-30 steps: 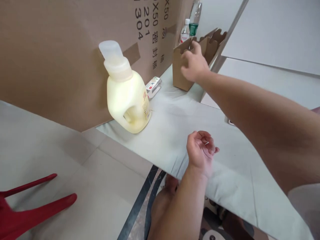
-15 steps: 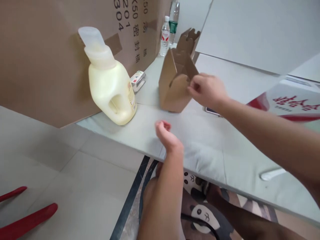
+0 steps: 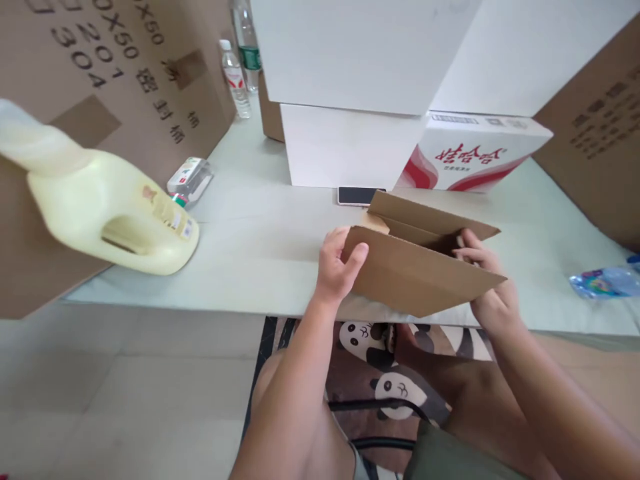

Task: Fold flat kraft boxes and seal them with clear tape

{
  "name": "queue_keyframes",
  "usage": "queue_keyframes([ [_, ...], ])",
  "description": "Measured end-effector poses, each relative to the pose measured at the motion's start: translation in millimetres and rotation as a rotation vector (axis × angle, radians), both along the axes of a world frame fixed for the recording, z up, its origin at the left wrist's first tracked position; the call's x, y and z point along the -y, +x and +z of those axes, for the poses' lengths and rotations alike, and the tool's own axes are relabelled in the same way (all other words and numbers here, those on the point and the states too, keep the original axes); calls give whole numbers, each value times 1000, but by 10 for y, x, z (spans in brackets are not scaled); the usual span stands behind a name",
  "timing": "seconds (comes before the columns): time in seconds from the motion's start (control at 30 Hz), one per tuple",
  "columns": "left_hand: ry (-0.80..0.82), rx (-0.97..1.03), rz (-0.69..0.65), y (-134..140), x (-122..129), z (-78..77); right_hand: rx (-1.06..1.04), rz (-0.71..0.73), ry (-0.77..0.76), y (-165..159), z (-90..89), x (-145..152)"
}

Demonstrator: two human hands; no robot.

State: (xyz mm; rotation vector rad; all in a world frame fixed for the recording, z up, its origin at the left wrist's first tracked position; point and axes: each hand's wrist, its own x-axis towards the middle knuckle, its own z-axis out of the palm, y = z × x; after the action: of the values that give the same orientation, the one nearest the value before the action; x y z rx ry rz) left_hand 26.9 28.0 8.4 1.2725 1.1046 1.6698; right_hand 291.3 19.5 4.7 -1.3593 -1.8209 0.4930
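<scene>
cardboard box (image 3: 417,273) now in both hands (image 3: 336,270) (image 3: 497,303)

Matt brown cardboard with raw cut edges forms the small carton (image 3: 420,277), between three and four o'clock in the view. Pale, creased cloth covers the desk (image 3: 250,273). The jug (image 3: 87,207) at nine is smooth, softly shiny plastic; the small bottle (image 3: 235,80) at eleven, clear glossy plastic. The phone (image 3: 356,196) at one has a smooth dark face.
</scene>
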Motion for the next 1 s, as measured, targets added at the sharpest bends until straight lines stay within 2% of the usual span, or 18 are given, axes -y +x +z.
queue_keyframes([
  [0.07,-3,-14,84,68,-41,-43,-239,10,86,-71,-135,-45],
  [0.13,-26,3,124,97,-89,-90,-371,-58,179,-165,-218,-62],
  [0.2,-37,41,155,117,-150,-131,-393,-175,248,-230,-241,-70],
  [0.27,-31,73,199,148,-224,-162,-362,-210,243,-239,-224,-92],
  [0.47,28,-34,333,241,-440,-225,-328,-59,171,-26,-251,-156],
  [0.57,85,-183,317,213,-488,-258,-267,2,209,89,-293,-99],
  [0.67,72,-349,278,153,-491,-270,-273,41,202,159,-297,-32],
  [0.77,38,-344,279,67,-482,-258,-314,-14,153,215,-316,-22],
  [0.87,-32,-111,382,-57,-478,-248,-432,-95,-47,258,-389,-61],
  [0.93,-78,65,450,-130,-467,-256,-470,11,-248,247,-439,-74],
  [1.0,-115,167,466,-148,-444,-273,-433,201,-315,184,-459,-58],
])
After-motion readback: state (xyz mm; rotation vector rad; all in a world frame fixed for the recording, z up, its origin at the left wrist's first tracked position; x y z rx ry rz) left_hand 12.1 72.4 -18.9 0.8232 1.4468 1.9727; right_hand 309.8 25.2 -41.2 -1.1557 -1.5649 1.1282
